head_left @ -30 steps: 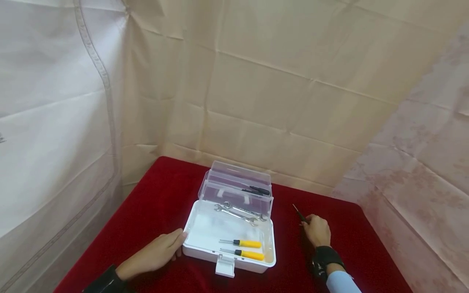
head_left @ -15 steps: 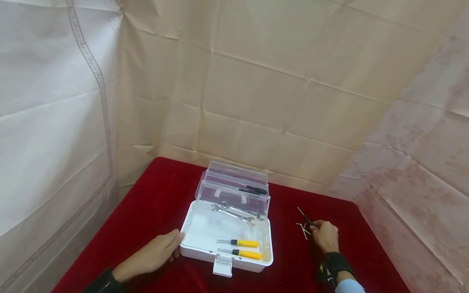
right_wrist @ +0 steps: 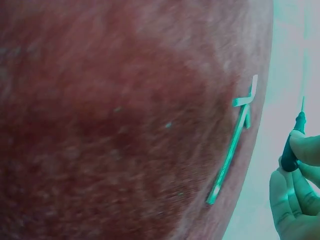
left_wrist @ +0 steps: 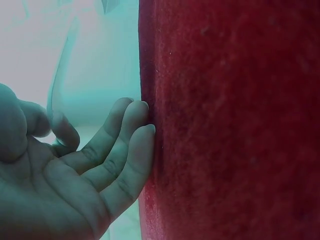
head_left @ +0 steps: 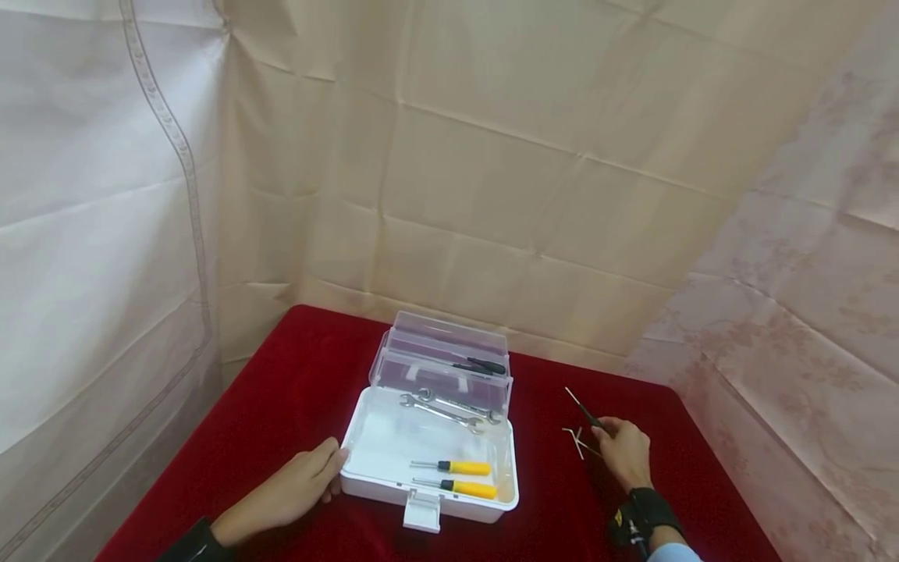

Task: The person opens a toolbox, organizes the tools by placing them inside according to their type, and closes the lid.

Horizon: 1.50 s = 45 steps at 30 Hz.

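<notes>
A white toolbox (head_left: 372, 485) with its clear lid (head_left: 449, 332) tipped back stands on the red cloth. Inside lie two yellow-handled screwdrivers (head_left: 469, 468) near the front and two open-ended wrenches (head_left: 440, 410) farther back. My left hand (head_left: 293, 485) holds the box's left rim between thumb and forefinger, the other fingers lying along its outer side. To the right of the box, my right hand (head_left: 625, 453) pinches a dark-handled screwdriver (head_left: 583, 409), its thin shaft pointing away and left. Just left of that hand lie several L-shaped hex keys (head_left: 577, 443); fingers partly cover them in the head view.
Black-handled tools (head_left: 486, 365) lie in the clear tray section at the back of the box. An open latch (head_left: 422, 511) hangs from the box front. Cloth-hung walls (head_left: 492, 195) stand behind and beside the red-covered table (head_left: 281, 406).
My right hand has shifted right with the dark-handled screwdriver, and the hex keys now show beside it. The head view has turned slightly; my left hand stays at the toolbox rim.
</notes>
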{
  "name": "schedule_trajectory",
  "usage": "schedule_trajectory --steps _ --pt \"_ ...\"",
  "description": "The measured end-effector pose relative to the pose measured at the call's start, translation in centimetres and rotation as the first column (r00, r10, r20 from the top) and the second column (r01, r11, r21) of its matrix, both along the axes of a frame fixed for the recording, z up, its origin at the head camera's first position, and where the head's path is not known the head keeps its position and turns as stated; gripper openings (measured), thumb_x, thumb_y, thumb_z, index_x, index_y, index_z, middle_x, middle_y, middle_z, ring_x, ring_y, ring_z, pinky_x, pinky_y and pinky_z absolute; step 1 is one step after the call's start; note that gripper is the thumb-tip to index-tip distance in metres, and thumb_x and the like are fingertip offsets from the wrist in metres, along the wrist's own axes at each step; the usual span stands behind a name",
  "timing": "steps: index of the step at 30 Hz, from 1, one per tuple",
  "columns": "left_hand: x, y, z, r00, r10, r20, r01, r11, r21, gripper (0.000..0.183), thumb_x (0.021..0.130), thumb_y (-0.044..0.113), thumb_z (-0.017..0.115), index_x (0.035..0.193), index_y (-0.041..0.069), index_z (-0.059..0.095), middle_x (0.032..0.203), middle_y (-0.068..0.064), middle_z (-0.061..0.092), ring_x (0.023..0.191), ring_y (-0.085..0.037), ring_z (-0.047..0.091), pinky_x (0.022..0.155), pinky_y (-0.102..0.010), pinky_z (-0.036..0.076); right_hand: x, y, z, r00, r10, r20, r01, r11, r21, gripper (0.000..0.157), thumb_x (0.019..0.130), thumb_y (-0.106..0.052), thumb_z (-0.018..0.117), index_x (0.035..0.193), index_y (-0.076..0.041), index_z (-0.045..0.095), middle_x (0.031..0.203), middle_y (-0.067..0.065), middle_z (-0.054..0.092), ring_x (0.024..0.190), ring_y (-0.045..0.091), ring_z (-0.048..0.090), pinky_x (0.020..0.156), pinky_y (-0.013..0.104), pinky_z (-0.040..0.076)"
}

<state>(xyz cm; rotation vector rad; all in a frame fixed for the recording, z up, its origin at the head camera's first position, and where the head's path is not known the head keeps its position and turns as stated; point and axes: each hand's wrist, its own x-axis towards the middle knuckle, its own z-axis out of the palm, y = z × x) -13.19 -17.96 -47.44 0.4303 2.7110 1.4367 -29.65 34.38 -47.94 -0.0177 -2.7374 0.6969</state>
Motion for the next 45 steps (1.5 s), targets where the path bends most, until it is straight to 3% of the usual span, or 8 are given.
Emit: schedule_trajectory --steps 18,36,45 --pt "0.0 -0.4 0.2 1.000 -0.013 0.028 0.013 1.000 0.021 0.024 0.107 0.031 0.041 0.094 0.012 0.048 0.075 0.000 0.057 0.062 -0.014 0.056 0.056 -0.027 0.046 0.0 -1.1 1.5 0.998 0.024 -0.062 -0.024 1.000 0.004 0.021 0.091 -0.016 0.067 0.108 -0.003 0.071 0.091 0.012 0.071 0.086 0.030 0.065 0.075 0.047 0.045" --pt "0.0 -0.4 0.1 0.999 -0.024 0.031 0.024 1.000 0.003 0.024 0.107 0.031 0.038 0.095 0.013 0.047 0.074 0.000 0.058 0.061 -0.014 0.056 0.055 -0.027 0.046 0.6 -2.0 2.5 0.992 0.043 -0.115 -0.047 0.998 -0.036 0.021 0.093 -0.017 0.066 0.109 -0.005 0.071 0.097 0.012 0.070 0.093 0.032 0.064 0.078 0.048 0.045" --pt "-0.2 -0.3 -0.1 0.999 -0.029 0.037 0.029 1.000 0.003 0.024 0.108 0.032 0.037 0.095 0.014 0.047 0.075 0.000 0.058 0.062 -0.015 0.056 0.057 -0.028 0.047 0.5 -2.8 3.0 0.985 0.041 -0.165 -0.047 0.998 -0.033 0.017 0.092 -0.016 0.068 0.106 -0.008 0.073 0.092 0.007 0.070 0.086 0.026 0.064 0.071 0.041 0.046"
